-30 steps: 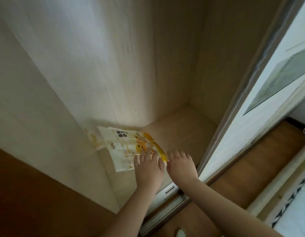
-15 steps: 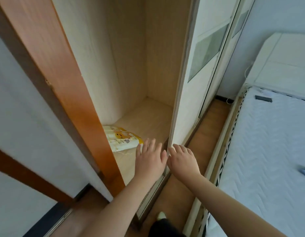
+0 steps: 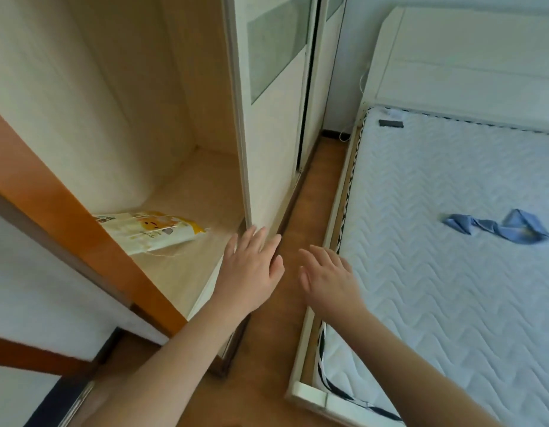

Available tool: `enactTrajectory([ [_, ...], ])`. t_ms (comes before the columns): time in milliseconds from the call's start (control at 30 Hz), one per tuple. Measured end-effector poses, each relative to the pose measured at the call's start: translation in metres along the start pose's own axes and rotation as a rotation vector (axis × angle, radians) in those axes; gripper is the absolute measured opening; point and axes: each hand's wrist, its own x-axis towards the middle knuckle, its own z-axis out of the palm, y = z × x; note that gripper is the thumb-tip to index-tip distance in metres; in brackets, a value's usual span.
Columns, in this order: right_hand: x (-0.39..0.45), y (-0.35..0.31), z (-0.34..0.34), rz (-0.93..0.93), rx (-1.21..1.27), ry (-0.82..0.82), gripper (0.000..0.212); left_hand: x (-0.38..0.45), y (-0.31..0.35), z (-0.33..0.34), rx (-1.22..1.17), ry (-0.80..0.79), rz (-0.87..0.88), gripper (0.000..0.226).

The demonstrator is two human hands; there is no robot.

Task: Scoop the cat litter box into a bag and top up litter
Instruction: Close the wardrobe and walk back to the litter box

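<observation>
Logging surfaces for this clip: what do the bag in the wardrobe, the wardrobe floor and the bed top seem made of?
Litter bag: glossy printed plastic film, by its sheen and creases, probably.
Wardrobe floor: pale wood-grain board, likely laminate; matte.
Mattress: white quilted fabric with stitched zigzag pattern.

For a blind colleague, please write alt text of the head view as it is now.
Two bare hands, left hand and right hand, reach forward open and hold nothing, the left by the edge of a wardrobe sliding door. A white and yellow bag lies on the wardrobe floor; a bare mattress is at right.
</observation>
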Motion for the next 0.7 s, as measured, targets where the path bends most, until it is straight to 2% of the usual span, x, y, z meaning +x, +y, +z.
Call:
enactTrajectory([
  [167,-0.053,0.058,-0.02,0.15,-0.033,0.028,0.043,-0.01,0.067,-0.007,-0.013,0.033,0.097,0.064],
  [300,-0.115,0.115,-0.041,0.279,-0.045,0.058,0.046,-0.02,0.154,-0.001,-0.044,-0.051,0.212,0.059],
  [500,-0.244,0.22,-0.092,0.461,-0.056,0.092,0.055,-0.059,0.318,0.017,-0.117,-0.205,0.432,0.057],
  [700,-0.363,0.293,-0.133,0.673,-0.106,0.156,0.054,-0.093,0.468,0.018,-0.153,-0.078,0.652,0.057],
])
